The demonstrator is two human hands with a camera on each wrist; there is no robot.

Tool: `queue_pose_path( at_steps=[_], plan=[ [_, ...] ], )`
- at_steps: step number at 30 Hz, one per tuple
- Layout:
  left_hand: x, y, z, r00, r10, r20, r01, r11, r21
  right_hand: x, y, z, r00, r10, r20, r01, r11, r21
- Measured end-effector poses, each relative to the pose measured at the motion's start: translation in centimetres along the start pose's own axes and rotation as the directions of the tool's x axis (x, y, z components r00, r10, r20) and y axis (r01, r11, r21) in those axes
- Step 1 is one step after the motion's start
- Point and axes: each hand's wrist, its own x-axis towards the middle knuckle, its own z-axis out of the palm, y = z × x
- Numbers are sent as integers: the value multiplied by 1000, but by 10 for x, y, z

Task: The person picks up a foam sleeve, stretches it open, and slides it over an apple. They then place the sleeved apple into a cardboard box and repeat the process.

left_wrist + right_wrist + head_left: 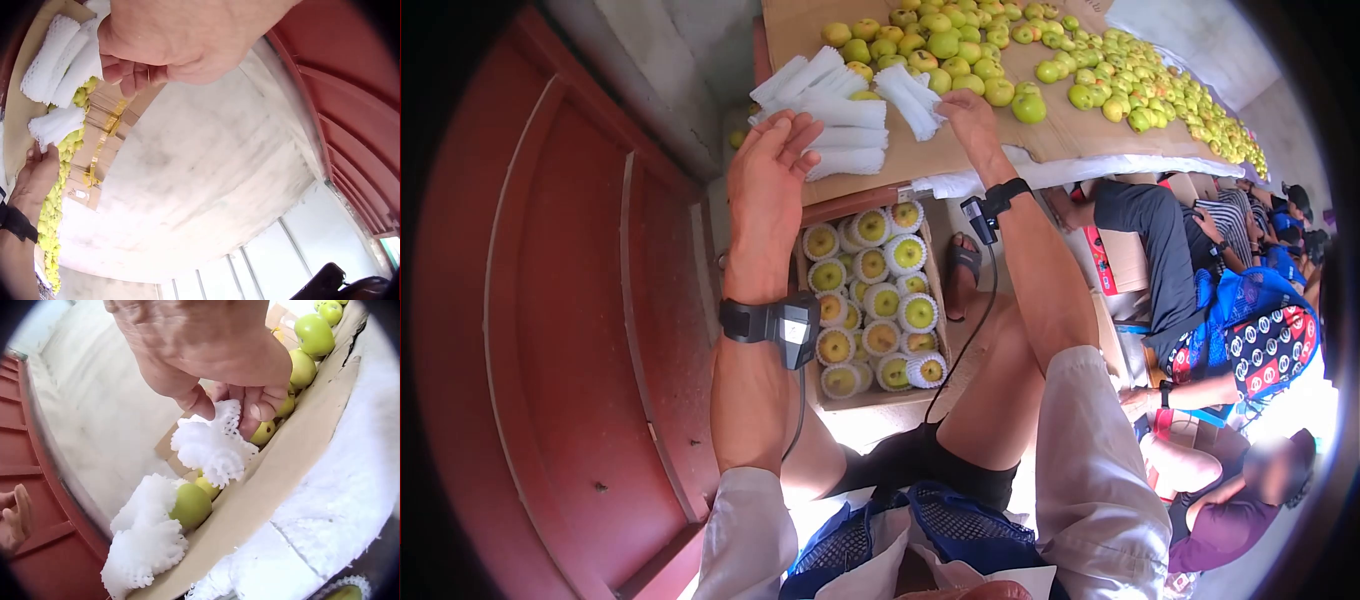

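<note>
My right hand point(978, 130) pinches the end of a small bunch of white foam fruit nets point(910, 100) over the cardboard-covered table. In the right wrist view, its thumb and fingers point(259, 409) are at the frilled edge of the foam net point(215, 444). My left hand point(765, 170), fingers loosely bent and holding nothing, is beside a pile of flattened foam nets point(840, 125). Loose green-yellow apples point(945, 45) lie just beyond both hands. Below the table edge, a box point(941, 300) holds apples point(882, 304) wrapped in foam nets.
More apples point(1140, 75) spread along the table point(1025, 140) to the right. A red metal panel point(590, 350) stands close on the left. People sit to the right, near a blue patterned bag point(1265, 335). A sandalled foot point(963, 265) is beside the box.
</note>
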Motion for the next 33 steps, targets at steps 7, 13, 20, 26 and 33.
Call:
queue_pose_path(
  at_steps=[7,13,20,26,33],
  plan=[
    [0,-1,0,1000,-8,14,8,1000,-1,3,-7,-3,998,23,-54,-28,994,-107],
    [-1,-1,1,1000,-1,26,0,1000,8,3,-22,-20,987,146,-69,-118,942,314],
    [4,-5,0,997,-27,76,21,997,72,-9,-40,-40,979,180,97,-202,788,582],
    [-1,-11,12,970,-125,208,87,979,182,-45,-105,-32,873,-3,488,-390,597,701],
    [7,-15,16,953,-76,292,61,996,62,-99,-155,-20,802,-14,597,-393,741,545]
  ],
)
